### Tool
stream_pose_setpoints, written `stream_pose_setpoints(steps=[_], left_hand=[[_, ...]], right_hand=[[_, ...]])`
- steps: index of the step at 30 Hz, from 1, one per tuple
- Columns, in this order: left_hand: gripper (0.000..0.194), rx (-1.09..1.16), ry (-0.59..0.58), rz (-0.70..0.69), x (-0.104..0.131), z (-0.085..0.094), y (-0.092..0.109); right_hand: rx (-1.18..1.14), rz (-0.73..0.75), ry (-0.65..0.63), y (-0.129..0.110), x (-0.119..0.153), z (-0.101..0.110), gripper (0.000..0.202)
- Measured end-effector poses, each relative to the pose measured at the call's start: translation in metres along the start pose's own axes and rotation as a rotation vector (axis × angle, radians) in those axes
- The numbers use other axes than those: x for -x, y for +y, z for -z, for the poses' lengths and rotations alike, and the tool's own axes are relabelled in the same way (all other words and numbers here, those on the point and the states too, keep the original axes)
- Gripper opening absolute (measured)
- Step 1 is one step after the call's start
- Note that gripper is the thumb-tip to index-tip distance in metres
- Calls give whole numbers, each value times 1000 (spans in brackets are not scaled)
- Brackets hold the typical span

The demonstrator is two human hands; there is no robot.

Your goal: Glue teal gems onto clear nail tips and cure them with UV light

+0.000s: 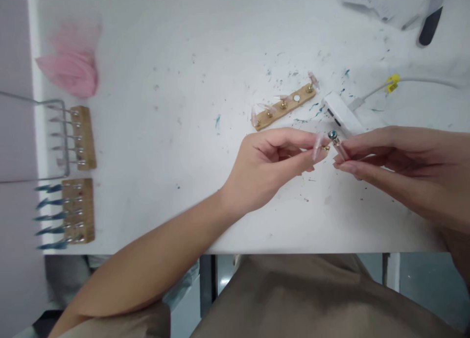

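Note:
My left hand (pixel 273 164) pinches a pale pink false nail (pixel 317 147) fixed on a small gold stand, between thumb and forefinger. My right hand (pixel 396 166) grips a slim pinkish pen-like tool (pixel 341 149) whose round metal end shows teal. That end is close to the nail's stand; whether the two touch I cannot tell. Just beyond my hands lies a wooden nail display strip (pixel 282 108) with several pale nails on gold stands. A bare pale disc (pixel 296 98) shows in the strip between two of these stands.
A white device (pixel 342 113) with a cable (pixel 374 89) lies beyond my right hand. Tweezers (pixel 431 24) and a plastic packet (pixel 367 2) are at the far right. At the left stand two wooden nail holders (pixel 85 137), one bearing teal nails (pixel 49 216), and a crumpled pink cloth (pixel 75 73).

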State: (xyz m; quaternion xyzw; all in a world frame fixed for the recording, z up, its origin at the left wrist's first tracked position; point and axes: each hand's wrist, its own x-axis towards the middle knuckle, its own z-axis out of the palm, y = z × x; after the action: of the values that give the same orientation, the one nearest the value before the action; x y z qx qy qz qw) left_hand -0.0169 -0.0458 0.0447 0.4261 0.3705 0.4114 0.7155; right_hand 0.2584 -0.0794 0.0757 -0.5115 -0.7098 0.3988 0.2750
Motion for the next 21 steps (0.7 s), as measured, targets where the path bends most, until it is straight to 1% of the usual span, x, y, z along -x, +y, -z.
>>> stream_pose_setpoints(steps=[4, 13, 16, 21], left_hand=[[24, 30, -34, -9, -1, 0, -1], [23, -20, -17, -14, 1, 1, 0], [22, -10, -9, -12, 1, 0, 0], [27, -7, 0, 9, -2, 0, -2]], right_hand=[[-22, -79, -15, 3, 2, -1, 45], [-20, -116, -26, -3, -1, -2, 52], [-27, -91, -38, 0, -2, -2, 50], [-12, -60, -61, 1, -2, -3, 49]])
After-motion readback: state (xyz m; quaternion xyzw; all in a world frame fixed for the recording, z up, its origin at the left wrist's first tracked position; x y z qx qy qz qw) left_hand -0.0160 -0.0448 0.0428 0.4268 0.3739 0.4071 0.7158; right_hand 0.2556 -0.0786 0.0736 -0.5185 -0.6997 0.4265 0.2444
